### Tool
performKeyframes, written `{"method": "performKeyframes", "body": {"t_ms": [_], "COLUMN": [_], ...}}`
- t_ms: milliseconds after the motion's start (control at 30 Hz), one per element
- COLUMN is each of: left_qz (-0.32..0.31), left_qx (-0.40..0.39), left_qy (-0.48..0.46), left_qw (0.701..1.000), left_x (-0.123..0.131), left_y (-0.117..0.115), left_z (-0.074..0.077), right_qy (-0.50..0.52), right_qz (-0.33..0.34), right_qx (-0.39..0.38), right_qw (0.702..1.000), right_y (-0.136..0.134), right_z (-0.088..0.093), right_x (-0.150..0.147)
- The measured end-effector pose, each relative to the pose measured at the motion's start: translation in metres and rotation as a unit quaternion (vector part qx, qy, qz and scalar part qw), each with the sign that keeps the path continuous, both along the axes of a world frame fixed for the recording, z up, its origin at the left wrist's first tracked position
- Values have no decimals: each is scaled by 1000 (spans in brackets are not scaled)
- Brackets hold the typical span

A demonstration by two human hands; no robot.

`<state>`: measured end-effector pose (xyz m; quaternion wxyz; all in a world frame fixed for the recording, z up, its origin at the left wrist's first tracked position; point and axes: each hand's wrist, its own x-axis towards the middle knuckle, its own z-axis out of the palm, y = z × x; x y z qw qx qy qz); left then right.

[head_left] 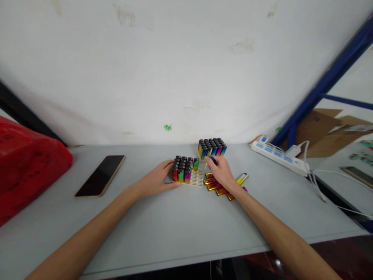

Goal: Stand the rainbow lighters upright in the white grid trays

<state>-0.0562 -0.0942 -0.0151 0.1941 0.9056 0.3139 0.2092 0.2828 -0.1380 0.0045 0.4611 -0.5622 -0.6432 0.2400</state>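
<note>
Several upright lighters (181, 170) with black tops and shiny coloured bodies fill the left part of a pale tray (197, 179) with round-cornered slots. My left hand (159, 179) grips the tray's left end, fingers behind and thumb along the front. At the tray's back right, a single green-and-gold lighter (196, 164) stands beside bare slots. My right hand (220, 170) is closed around a dark-topped lighter (213, 160), just right of the tray; most of its body is hidden. Below that hand, several gold and orange lighters (214, 186) lie loose, partly covered by my wrist.
Behind my right hand stands another block of upright lighters (212, 147). A phone (100, 175) and a red bag (29, 167) are on the left. To the right lie a white power strip (279, 157) and cables, near a blue frame (320, 85) and cardboard boxes (329, 130).
</note>
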Motion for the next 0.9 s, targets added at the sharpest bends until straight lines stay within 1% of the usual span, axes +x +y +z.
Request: {"method": "performKeyframes", "body": {"t_ms": [100,267,500,600,733,800,900], "left_qz": [0,7,9,5,2,6,11], "left_qx": [-5,-9,-13,-17,-14,-14,-14], "left_qy": [3,4,1,-3,-5,2,8], "left_qw": [1000,1000,1000,1000,1000,1000,1000], "left_x": [0,1,0,-1,-1,-1,-1], "left_y": [-1,-1,0,1,3,3,2], "left_z": [1,3,-1,-2,-4,-4,-4], "right_qy": [-10,-26,-95,-125,-190,-227,-253], "right_qz": [-9,-1,56,87,101,109,122], "right_qx": [13,27,52,88,133,129,94], "right_qw": [1000,999,993,984,967,959,955], "right_y": [2,2,-3,-5,-7,-8,-9], "right_z": [-2,-1,5,8,13,15,17], "right_x": [-1,-2,4,6,9,9,9]}}
